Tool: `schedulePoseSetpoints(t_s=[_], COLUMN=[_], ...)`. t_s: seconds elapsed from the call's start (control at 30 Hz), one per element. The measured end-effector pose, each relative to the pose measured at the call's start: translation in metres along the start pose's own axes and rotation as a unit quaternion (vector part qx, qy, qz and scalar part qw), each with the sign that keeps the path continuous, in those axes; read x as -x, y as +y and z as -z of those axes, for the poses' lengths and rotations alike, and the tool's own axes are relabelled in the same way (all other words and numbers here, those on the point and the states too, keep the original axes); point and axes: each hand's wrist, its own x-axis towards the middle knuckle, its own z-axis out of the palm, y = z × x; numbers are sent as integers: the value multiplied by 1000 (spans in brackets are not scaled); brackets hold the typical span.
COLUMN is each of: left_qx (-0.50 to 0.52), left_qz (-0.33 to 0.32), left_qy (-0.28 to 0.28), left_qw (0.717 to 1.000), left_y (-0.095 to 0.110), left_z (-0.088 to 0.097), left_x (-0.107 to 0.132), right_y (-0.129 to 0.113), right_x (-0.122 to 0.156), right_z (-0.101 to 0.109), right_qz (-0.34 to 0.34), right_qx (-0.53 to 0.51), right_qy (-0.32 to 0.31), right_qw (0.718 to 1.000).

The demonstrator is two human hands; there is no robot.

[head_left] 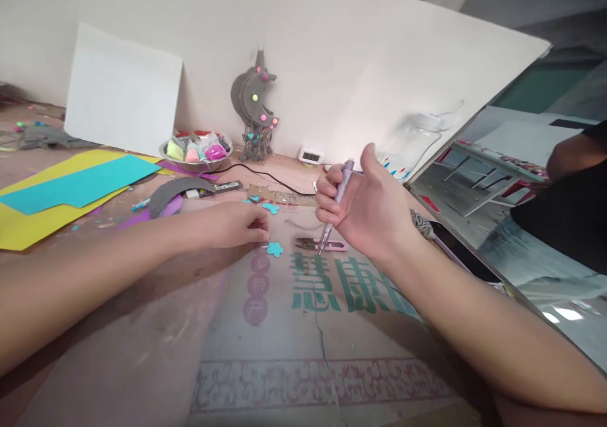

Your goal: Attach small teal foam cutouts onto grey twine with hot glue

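My right hand [358, 202] has its palm turned up and its fingers curled round a lavender pen [345, 177]. The pen's tip slants down over thread snips [327, 245] with pink handles. My left hand [249, 224] is low over the table mat, thumb and fingers drawn together. What they pinch, if anything, is too small to tell. Just by its fingertips lies a blue flower cutout [274, 249]. Another blue flower cutout [270, 208] lies behind that hand, with more small blue pieces [255, 198] near it.
Blue foam sheet [85, 183] and yellow sheet [19, 234] lie left. Behind are a bowl [177, 161] of coloured clay packs, a grey moon ornament [256, 98] and a small clock [310, 155]. A phone [462, 250] lies right; beyond it stands a person [564, 205].
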Motion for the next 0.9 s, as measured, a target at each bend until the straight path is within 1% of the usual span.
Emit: schedulePoseSetpoints(t_s=[0.1,0.27,0.37,0.47,0.6,0.67,0.73,0.8,0.83,0.9], left_qx=[10,13,10,12,12,7,2,-3,1,26], left_qz=[-15,-13,-16,-13,-11,-14,-20,-14,-9,-5], left_qy=[-4,-38,-42,-41,-48,-50,-43,-40,-37,-14], left_qw=[1000,999,999,999,999,999,999,999,999,1000], left_y=[-2,-5,-5,-4,-3,-4,-5,-6,-5,2], left_z=[-2,-3,-2,-2,-1,0,1,3,4,5], left_x=[-2,-4,-4,-5,-3,-2,-2,-2,-3,-2], right_y=[2,7,8,12,23,32,41,50,53,55], right_x=[-6,-6,-4,-3,2,4,5,4,3,0], right_z=[1,2,1,0,6,12,17,21,22,22], right_qz=[-13,-32,-29,-22,-8,-39,-95,-137,-138,-107], right_qx=[-37,-71,-50,-5,37,48,50,45,39,24], right_qy=[-4,3,10,8,6,-9,-30,-35,-26,2], right_qw=[999,997,998,1000,999,998,994,989,989,994])
